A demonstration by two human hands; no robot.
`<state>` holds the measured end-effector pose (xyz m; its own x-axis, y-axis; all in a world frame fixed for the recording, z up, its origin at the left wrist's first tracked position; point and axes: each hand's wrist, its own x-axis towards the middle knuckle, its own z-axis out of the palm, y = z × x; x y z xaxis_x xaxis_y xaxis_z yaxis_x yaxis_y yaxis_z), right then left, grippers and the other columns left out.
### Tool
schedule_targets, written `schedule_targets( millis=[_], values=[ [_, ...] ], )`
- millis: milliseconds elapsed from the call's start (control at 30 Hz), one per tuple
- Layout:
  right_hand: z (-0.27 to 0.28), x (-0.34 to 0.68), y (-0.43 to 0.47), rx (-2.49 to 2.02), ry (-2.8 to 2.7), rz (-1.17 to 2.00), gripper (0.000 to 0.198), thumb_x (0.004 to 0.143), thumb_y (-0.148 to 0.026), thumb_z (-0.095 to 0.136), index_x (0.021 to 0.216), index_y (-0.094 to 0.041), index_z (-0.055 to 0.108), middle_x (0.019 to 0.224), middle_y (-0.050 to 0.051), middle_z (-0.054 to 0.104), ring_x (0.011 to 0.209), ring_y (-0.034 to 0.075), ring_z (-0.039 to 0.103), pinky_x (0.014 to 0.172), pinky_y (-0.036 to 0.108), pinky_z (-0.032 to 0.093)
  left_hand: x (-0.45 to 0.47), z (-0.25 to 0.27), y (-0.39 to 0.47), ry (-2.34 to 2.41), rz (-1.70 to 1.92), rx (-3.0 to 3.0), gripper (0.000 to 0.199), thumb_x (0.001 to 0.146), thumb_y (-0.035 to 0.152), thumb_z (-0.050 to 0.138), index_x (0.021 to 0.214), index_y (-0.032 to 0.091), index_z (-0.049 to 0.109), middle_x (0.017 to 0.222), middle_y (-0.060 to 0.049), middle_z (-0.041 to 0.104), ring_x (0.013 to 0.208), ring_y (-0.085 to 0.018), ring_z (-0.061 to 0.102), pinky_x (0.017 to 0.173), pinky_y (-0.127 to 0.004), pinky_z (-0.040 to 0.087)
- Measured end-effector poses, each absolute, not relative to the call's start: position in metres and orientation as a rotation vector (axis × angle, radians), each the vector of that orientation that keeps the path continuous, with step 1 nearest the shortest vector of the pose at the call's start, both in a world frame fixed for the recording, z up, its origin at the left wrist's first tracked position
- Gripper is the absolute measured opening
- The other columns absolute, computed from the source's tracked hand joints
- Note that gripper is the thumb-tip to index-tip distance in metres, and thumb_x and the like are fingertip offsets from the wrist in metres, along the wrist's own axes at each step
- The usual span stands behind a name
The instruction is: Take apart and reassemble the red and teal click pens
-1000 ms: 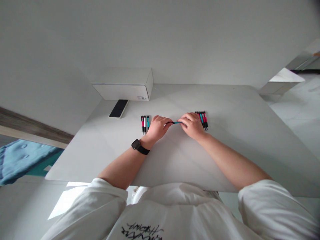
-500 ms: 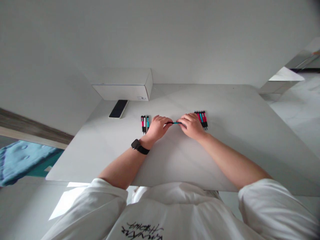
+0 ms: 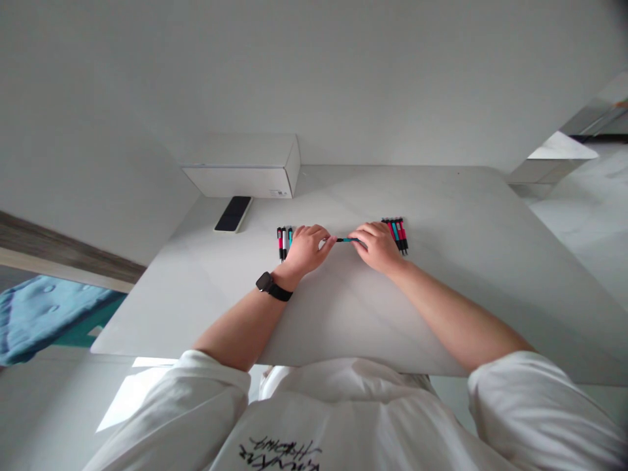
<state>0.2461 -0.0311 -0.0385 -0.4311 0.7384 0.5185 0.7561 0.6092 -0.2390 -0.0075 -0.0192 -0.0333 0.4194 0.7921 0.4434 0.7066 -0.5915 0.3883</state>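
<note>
A teal and black pen (image 3: 346, 240) lies level between my two hands. My left hand (image 3: 309, 248) pinches its left end between thumb and fingers, and my right hand (image 3: 374, 244) is closed on its right end. Beside my left hand is a small group of pens, among them a red and black pen (image 3: 280, 243) and a white and black pen (image 3: 284, 242); a teal one is partly hidden by the hand. Just right of my right hand lies a row of several red and teal pens (image 3: 397, 235) side by side.
The white table (image 3: 441, 203) meets the wall at the back. A white box (image 3: 238, 181) stands at the back left, with a phone (image 3: 233, 214) lying in front of it. A blue cushion (image 3: 44, 314) is beyond the table's left edge.
My left hand has shifted slightly left along the pen and covers more of the teal pen beside it. My right hand has barely moved.
</note>
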Motion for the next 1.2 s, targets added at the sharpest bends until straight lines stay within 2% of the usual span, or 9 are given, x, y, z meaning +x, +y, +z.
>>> schedule_targets(
  millis=[100,233,367,533,633,767,933,1067,1200],
  values=[
    [-0.0387,0.2456,-0.031,-1.168,-2.262,-0.037,0.017,0.1,-0.026,0.066,0.113,-0.026,0.077,0.109,0.008,0.073,0.105,0.029,0.062,0.1,0.047,0.04,-0.0075,-0.0349,-0.0171,1.28,0.904,2.53,0.026,0.109,0.036,0.051,0.098,0.023,0.071,0.105,-0.006,0.074,0.1,-0.024,0.068,0.097,-0.044,0.048],
    [-0.0394,0.2459,-0.0304,-1.17,-2.256,-0.036,0.016,0.1,-0.025,0.066,0.112,-0.026,0.076,0.107,0.008,0.073,0.104,0.029,0.061,0.099,0.047,0.04,-0.0082,-0.0348,-0.0167,1.212,0.959,2.5,0.009,0.102,0.031,0.065,0.106,0.023,0.068,0.111,-0.006,0.073,0.106,-0.024,0.068,0.1,-0.043,0.049],
    [-0.0388,0.2457,-0.0308,-1.178,-2.242,-0.042,0.017,0.1,-0.025,0.064,0.113,-0.026,0.076,0.108,0.008,0.073,0.104,0.029,0.061,0.099,0.047,0.039,-0.0093,-0.0356,-0.0167,1.242,0.991,2.481,0.022,0.1,0.039,0.069,0.116,0.024,0.068,0.117,-0.007,0.071,0.11,-0.026,0.067,0.101,-0.044,0.05],
    [-0.0384,0.2453,-0.0311,-1.161,-2.262,-0.041,0.017,0.101,-0.027,0.064,0.113,-0.026,0.076,0.108,0.007,0.073,0.104,0.028,0.061,0.099,0.047,0.039,-0.0091,-0.0399,-0.0138,1.246,0.959,2.489,0.022,0.108,0.033,0.052,0.102,0.023,0.069,0.115,-0.008,0.072,0.109,-0.024,0.068,0.101,-0.045,0.05],
    [-0.0393,0.2459,-0.0304,-1.162,-2.266,-0.048,0.017,0.101,-0.027,0.064,0.113,-0.026,0.076,0.108,0.008,0.073,0.104,0.028,0.061,0.099,0.047,0.039,-0.0087,-0.0399,-0.0141,1.187,0.962,2.489,0.01,0.103,0.03,0.061,0.108,0.024,0.067,0.117,-0.008,0.071,0.112,-0.025,0.067,0.103,-0.045,0.051],
    [-0.0401,0.2461,-0.0298,-1.169,-2.249,-0.054,0.017,0.101,-0.026,0.064,0.113,-0.026,0.076,0.108,0.008,0.073,0.104,0.028,0.061,0.1,0.047,0.039,-0.0092,-0.0393,-0.0156,1.234,0.968,2.483,0.021,0.101,0.038,0.067,0.117,0.024,0.066,0.117,-0.009,0.07,0.112,-0.027,0.067,0.102,-0.046,0.051],
    [-0.0381,0.2452,-0.0312,-1.167,-2.261,-0.04,0.016,0.101,-0.027,0.064,0.113,-0.026,0.076,0.109,0.008,0.073,0.105,0.028,0.061,0.1,0.047,0.039,-0.0101,-0.0428,-0.0127,1.26,0.951,2.505,0.022,0.108,0.034,0.051,0.102,0.022,0.069,0.121,-0.009,0.071,0.112,-0.025,0.067,0.103,-0.046,0.05],
    [-0.0372,0.2452,-0.0318,-1.177,-2.25,-0.025,0.017,0.1,-0.026,0.064,0.112,-0.027,0.076,0.109,0.008,0.072,0.105,0.029,0.06,0.1,0.048,0.039,-0.0099,-0.0433,-0.0122,1.179,0.978,2.48,0.008,0.101,0.028,0.064,0.106,0.023,0.068,0.125,-0.01,0.069,0.12,-0.026,0.065,0.107,-0.048,0.05],
    [-0.0374,0.2452,-0.0317,-1.179,-2.235,-0.025,0.018,0.1,-0.025,0.063,0.113,-0.027,0.076,0.109,0.008,0.072,0.106,0.029,0.06,0.1,0.048,0.039,-0.0102,-0.0426,-0.0133,1.197,1.002,2.466,0.024,0.098,0.034,0.07,0.12,0.024,0.066,0.125,-0.01,0.068,0.122,-0.027,0.064,0.107,-0.049,0.051]
  ],
)
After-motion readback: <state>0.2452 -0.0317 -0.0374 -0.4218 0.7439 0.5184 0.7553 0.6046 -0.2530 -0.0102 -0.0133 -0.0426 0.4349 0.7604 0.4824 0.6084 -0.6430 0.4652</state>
